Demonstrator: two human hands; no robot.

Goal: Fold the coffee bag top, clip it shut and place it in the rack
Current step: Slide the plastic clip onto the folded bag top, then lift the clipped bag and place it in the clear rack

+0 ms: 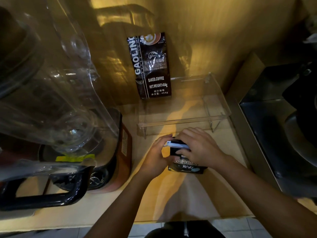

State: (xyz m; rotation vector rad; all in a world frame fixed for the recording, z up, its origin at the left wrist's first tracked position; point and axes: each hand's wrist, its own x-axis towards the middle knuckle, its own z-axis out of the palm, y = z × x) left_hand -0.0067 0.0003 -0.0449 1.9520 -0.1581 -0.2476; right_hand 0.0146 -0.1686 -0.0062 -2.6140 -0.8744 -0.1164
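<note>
Coffee bags: two (187, 166) (151, 66); one clip (176, 144), both hands.

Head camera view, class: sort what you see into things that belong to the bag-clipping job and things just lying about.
Belongs to the job:
small coffee bag, held by left hand and right hand
white clip at its top
clear rack

Just lying about:
tall Gaoling coffee bag
blender
dark machine

Both forearms extended forward; left hand (157, 154) and right hand (199, 148) close together, fingers curled in grip
</note>
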